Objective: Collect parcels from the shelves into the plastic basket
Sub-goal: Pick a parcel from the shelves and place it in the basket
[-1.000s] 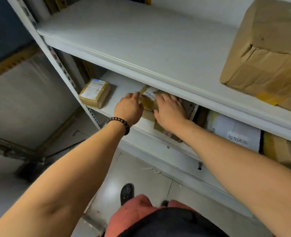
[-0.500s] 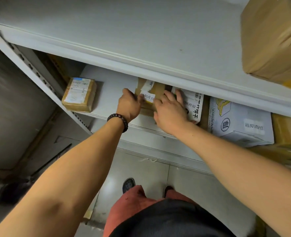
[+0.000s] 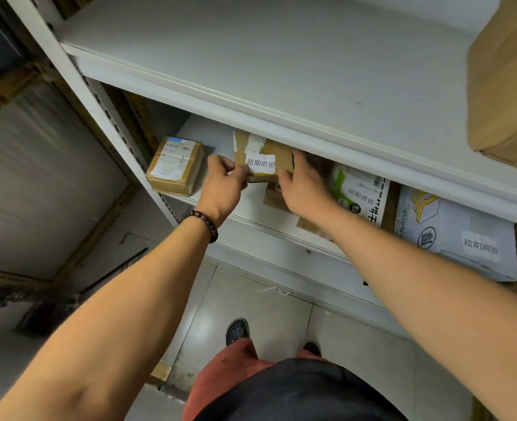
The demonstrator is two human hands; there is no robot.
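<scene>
A small brown cardboard parcel [image 3: 277, 154] with a white label sits tilted up on the lower shelf [image 3: 217, 135], partly hidden under the shelf above. My left hand [image 3: 222, 185] grips its left end, thumb on the label. My right hand [image 3: 304, 186] holds its right end, fingers curled round the side. Another flat brown parcel [image 3: 273, 200] lies beneath it. The plastic basket is not in view.
A small taped box [image 3: 175, 165] stands at the lower shelf's left end. A green-and-white package [image 3: 363, 192] and a white box [image 3: 457, 235] lie to the right. A large brown box [image 3: 506, 83] sits on the upper shelf [image 3: 281, 56]. Tiled floor and my feet are below.
Both hands have closed on the labelled parcel and raised its front edge, so its white label now faces me. The view has shifted slightly.
</scene>
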